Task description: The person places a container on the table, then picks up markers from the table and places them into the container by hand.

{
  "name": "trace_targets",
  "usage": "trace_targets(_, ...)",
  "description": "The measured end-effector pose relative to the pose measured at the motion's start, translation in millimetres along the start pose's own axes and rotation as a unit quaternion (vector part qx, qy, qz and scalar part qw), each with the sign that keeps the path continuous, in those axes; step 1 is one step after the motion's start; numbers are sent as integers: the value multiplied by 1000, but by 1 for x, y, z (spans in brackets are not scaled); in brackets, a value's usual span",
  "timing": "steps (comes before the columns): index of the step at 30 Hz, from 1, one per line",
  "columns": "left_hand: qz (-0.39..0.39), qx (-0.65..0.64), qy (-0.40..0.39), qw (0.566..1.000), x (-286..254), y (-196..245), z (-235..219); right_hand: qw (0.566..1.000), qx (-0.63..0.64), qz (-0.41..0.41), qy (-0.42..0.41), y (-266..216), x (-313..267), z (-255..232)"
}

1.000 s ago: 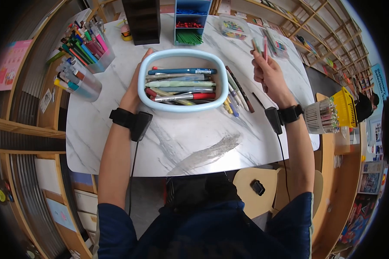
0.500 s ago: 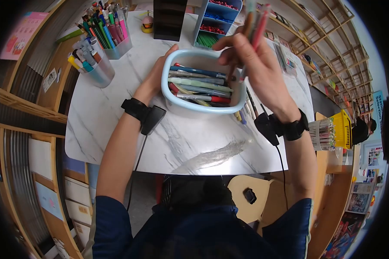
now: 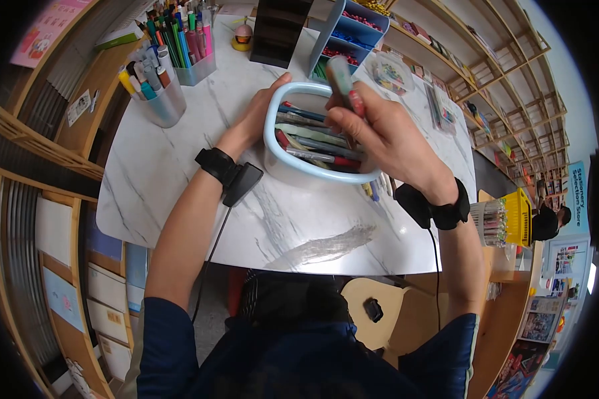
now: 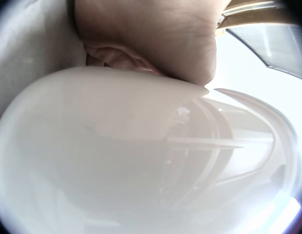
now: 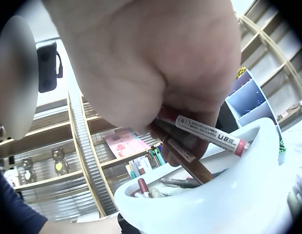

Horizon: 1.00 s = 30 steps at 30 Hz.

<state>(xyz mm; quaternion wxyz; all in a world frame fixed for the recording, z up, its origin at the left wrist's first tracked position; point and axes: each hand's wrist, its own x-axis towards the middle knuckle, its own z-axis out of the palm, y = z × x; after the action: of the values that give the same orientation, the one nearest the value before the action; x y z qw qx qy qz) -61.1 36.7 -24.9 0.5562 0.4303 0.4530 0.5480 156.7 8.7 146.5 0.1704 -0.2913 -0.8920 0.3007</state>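
Note:
A tub with a pale blue rim point(image 3: 273, 130) stands on the marble-patterned table, with several pens and markers point(image 3: 313, 130) lying in it. Along its left side rests my left hand point(image 3: 253, 116), the fingers reaching toward the far corner. The left wrist view has the palm against the glossy white wall point(image 4: 117, 126), with part of the fingers hidden. Over the right part of the tub, my right hand point(image 3: 393, 133) pinches a few markers between thumb and fingers. One is a white-labelled marker point(image 5: 209, 134) with a red end; another is brown point(image 5: 197, 168). Their lower ends point down into the tub.
Clear holders of markers point(image 3: 163, 103) and pens point(image 3: 196, 70) stand at the left. A black stand point(image 3: 279, 36) and a blue compartment organiser point(image 3: 349, 36) are behind the tub. Loose pens point(image 3: 373, 191) lie at its right; a lidded box point(image 3: 393, 70) sits farther back.
My right hand has come left from beyond the loose pens to over the tub, carrying the markers. The left hand stays at the tub's side while the head view has shifted.

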Motion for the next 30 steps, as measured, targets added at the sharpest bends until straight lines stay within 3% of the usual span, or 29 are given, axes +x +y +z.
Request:
trace_targets(2,-2,7,3,1000,3,-3,-1,999,-24,25,-20,0,-2,0)
trace_targets(5,4,-21,1,1000,5,-7,-2,991,-111,-22,-65,6,-4,3)
trace_targets(8,16,26,-4,1000,2,-4,-6,992,-105,27,-65,6,-7,4)
trace_targets(10,-12,4,-32,999,8,-11,-11,991,-122,-43,-17,12,-10,6)
trace_targets(14,-3,-11,-11,1000,0,-2,0,993,-110,-38,-18,17,-14,3)
trace_targets(16,28,47,61,997,-13,13,11,991,-123,-49,13,22,-15,2)
trace_targets(20,51,38,55,996,-24,26,15,988,-136,-67,23,25,-19,-2)
trace_targets(23,30,45,56,997,-21,24,12,991,-86,-22,96,30,-29,-14)
trace_targets(25,12,19,33,999,-6,9,6,972,-151,-26,176,46,-38,-27)
trace_targets(27,10,9,33,999,1,-1,2,971,-167,23,169,65,-53,-38)
trace_targets(30,-3,-32,21,999,2,-4,0,953,-240,172,74,106,-82,-39)
